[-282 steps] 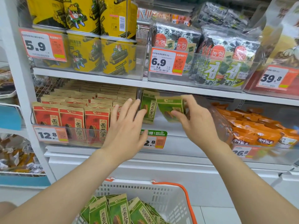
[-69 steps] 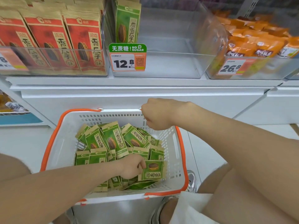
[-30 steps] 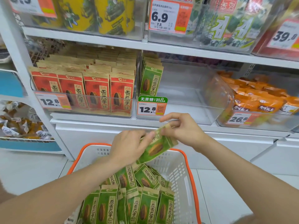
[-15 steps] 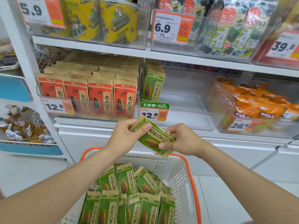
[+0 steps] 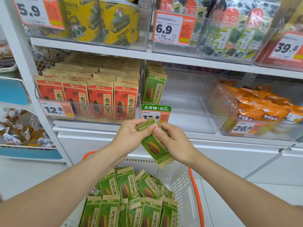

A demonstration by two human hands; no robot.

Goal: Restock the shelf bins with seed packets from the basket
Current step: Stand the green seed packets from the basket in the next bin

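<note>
At the upper left of the frame a price tag (image 5: 35, 11) reads 5.9. At top centre another tag (image 5: 174, 29) shows 6.9 over a small 7.5. At the upper right a tag (image 5: 288, 47) reads 39.8. Mid-left, a tag (image 5: 56, 109) reads 12.8. At centre a green sign (image 5: 156, 108) says "NO SUGAR"; the price below seems to be 12.8, partly hidden. At right a tag (image 5: 243, 128) reads 26.8.
</note>
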